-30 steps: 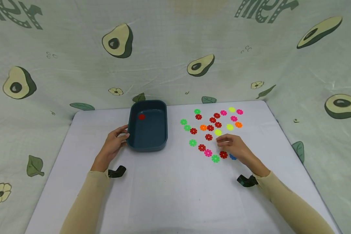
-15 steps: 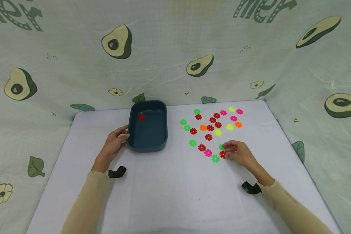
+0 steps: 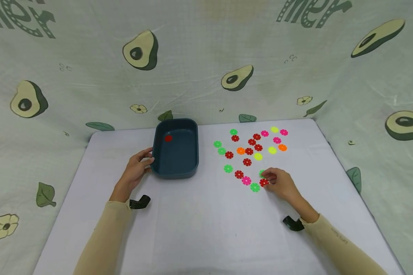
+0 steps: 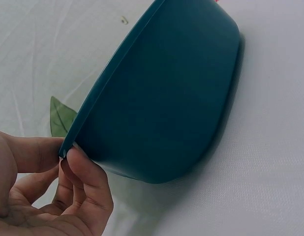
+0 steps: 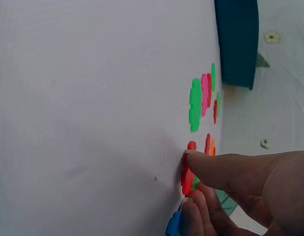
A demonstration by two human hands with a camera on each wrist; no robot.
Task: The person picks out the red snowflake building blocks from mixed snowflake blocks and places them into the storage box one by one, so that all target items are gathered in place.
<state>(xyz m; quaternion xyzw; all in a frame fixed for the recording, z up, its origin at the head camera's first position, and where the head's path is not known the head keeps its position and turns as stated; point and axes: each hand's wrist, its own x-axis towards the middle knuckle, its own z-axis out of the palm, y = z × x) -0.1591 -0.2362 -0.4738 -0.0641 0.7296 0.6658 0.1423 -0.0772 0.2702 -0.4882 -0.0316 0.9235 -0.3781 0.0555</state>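
Note:
My left hand (image 3: pixel 136 168) grips the rim of a dark blue-green rectangular tub (image 3: pixel 175 176) on the left, thumb and fingers on either side of the rim in the left wrist view. One red disc (image 3: pixel 168 138) lies inside the tub. My right hand (image 3: pixel 281 184) is low at the front right of a scatter of notched plastic discs, its thumb and fingertips closing on the edges of a red disc (image 5: pixel 187 174). A blue disc (image 5: pixel 173 224) lies beside those fingers, hidden in the head view. A green disc (image 3: pixel 262 173) is partly covered by the fingertips.
Flat discs in red, green, pink, yellow and orange spread over the white table (image 3: pixel 206 233), among them a green disc (image 3: pixel 255 187) and a pink disc (image 3: pixel 246 180) near the right hand. A patterned cloth (image 3: pixel 192 84) hangs behind the table.
My right hand has moved toward me and slightly right, down to the front red disc, uncovering part of the green disc. The left hand has stayed on the tub's rim.

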